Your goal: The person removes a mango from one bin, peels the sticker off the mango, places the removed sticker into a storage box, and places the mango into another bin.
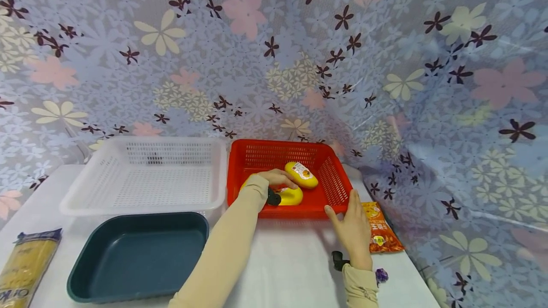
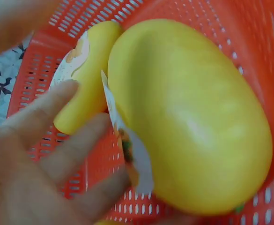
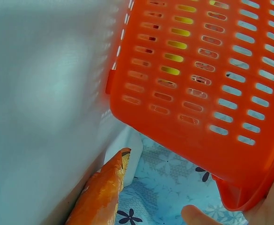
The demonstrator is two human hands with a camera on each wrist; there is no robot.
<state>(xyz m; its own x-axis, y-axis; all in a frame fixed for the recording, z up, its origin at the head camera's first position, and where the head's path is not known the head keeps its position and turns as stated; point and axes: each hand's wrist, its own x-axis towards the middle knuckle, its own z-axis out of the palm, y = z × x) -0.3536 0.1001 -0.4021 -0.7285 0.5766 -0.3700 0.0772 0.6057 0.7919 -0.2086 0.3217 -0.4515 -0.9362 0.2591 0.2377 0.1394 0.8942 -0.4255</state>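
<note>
Inside the red basket [image 1: 278,143], my left hand [image 1: 276,178] reaches down among smooth yellow oval things with white printed labels. Its fingers are spread in the left wrist view, beside a large yellow oval thing [image 2: 193,117] and its half-peeled label [image 2: 137,159]. A second yellow oval thing [image 2: 92,70] lies past the fingertips. Part of a third shows left of the wrist in the head view. My right hand [image 1: 354,227] lies at the basket's front right corner, fingers extended, touching the rim; its contact is partly cut off in the right wrist view.
A white basket [image 1: 220,170] stands left of the red one, with a dark green tray [image 1: 141,255] in front. A yellow pack [image 1: 30,265] lies far left. An orange snack bag [image 1: 383,234] and a small purple thing [image 1: 381,275] lie right. A flowered curtain hangs behind.
</note>
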